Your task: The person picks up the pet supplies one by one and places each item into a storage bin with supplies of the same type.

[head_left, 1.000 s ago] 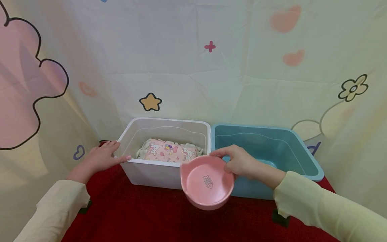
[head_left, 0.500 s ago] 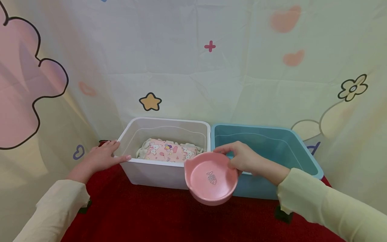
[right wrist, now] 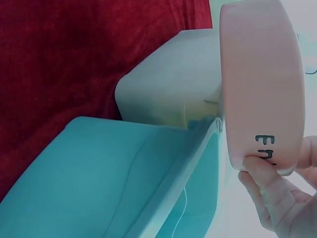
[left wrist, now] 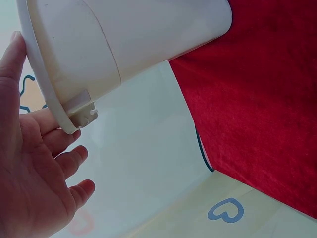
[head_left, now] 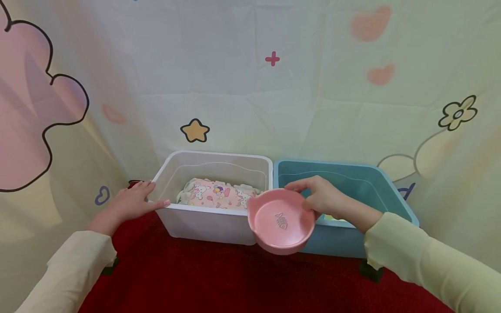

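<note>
My right hand (head_left: pixel 322 198) pinches the rim of a pink pet bowl (head_left: pixel 279 232) shaped with a pointed ear, a grey fish skeleton printed inside. The bowl is held tilted toward me in front of where a white bin (head_left: pixel 207 224) and a blue-green bin (head_left: pixel 338 239) meet. Dark letters show on the bowl's outer wall (right wrist: pixel 262 89) in the right wrist view. My left hand (head_left: pixel 127 202) rests on the near left corner of the white bin, thumb along its front rim; in the left wrist view its other fingers (left wrist: pixel 72 158) are loosely bent by the rim.
A pink pack (head_left: pixel 219 195) printed with white bunnies and balloons lies inside the white bin. Something yellow-green (head_left: pixel 332 217) shows low in the blue-green bin, mostly behind my right hand. Red cloth (head_left: pixel 219 278) covers the table; a printed curtain (head_left: pixel 235 87) hangs behind the bins.
My right hand has carried the pink bowl up and to the right, toward the blue-green bin. My left hand has stayed on the white bin's corner.
</note>
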Available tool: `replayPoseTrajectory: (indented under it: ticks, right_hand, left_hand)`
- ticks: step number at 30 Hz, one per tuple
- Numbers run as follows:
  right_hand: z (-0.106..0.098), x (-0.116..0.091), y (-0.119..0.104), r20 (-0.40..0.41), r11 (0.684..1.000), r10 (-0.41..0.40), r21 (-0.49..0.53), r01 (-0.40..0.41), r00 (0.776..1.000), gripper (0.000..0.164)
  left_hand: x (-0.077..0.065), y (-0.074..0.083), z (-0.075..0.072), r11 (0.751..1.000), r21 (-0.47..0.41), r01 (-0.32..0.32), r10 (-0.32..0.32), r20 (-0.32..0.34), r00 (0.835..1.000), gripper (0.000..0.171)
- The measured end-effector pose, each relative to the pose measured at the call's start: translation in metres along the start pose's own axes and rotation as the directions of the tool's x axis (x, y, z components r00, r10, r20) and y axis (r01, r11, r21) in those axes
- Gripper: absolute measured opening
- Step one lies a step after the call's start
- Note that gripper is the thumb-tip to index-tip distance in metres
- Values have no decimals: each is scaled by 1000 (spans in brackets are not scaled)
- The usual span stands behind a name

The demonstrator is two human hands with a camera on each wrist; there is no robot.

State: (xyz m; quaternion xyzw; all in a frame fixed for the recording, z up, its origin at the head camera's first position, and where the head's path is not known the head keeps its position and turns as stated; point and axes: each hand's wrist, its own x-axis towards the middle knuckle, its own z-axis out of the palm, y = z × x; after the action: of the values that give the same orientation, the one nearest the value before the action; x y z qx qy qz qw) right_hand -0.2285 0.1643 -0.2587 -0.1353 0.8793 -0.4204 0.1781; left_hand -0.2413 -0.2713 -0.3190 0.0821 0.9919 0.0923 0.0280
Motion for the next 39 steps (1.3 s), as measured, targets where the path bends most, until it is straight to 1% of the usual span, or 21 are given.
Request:
replayPoseTrajectory:
  ticks: [8, 24, 39]
  right_hand:
    - [-7, 4, 5, -10, 1000, 6, -4, -6, 1000, 60]
    - [-15, 5, 9, -15, 1000, 22, 13, -22, 1000, 59]
    - [-24, 11, 18, -41, 998, 54, 20, -53, 998, 60]
  left_hand:
    - [-1, 1, -1, 1000, -14, 5, -5, 4, 1000, 93]
    - [-1, 2, -1, 999, -32, 23, -22, 14, 1000, 96]
    - [-2, 3, 0, 999, -21, 32, -32, 7, 999, 97]
